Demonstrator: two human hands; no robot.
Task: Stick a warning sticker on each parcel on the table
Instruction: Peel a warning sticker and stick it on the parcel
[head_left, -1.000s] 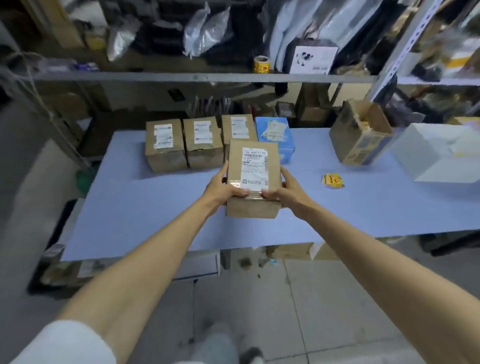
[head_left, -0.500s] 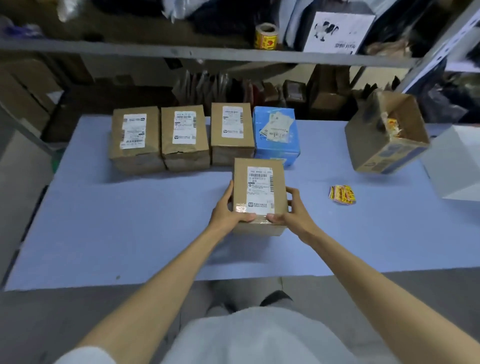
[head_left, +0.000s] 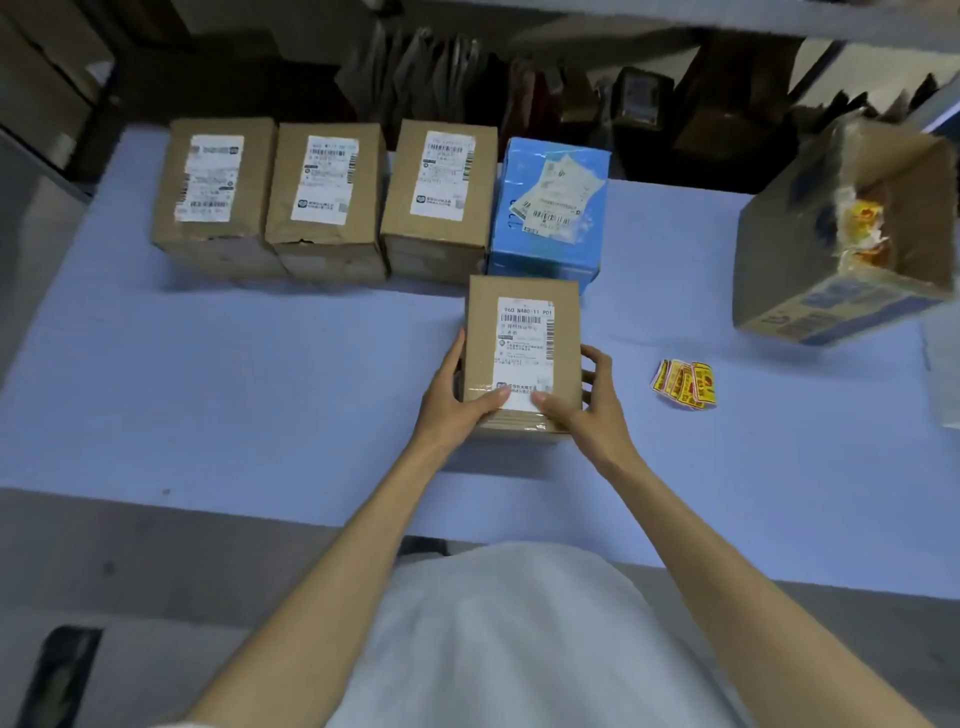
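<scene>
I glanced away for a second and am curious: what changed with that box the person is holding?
The brown parcel, lifted a second ago, has come down and now looks set on the table in front of the blue parcel. The left hand and right hand grip its sides as before. The row of three brown parcels and the yellow stickers stayed put.

You're gripping a matt brown cardboard parcel (head_left: 482, 332), glossy clear tape (head_left: 485, 387) crossing its white paper label (head_left: 525, 332). At centre right, glossy paper stickers (head_left: 684, 385) are lying on the smooth, matt lilac table (head_left: 260, 374).
</scene>
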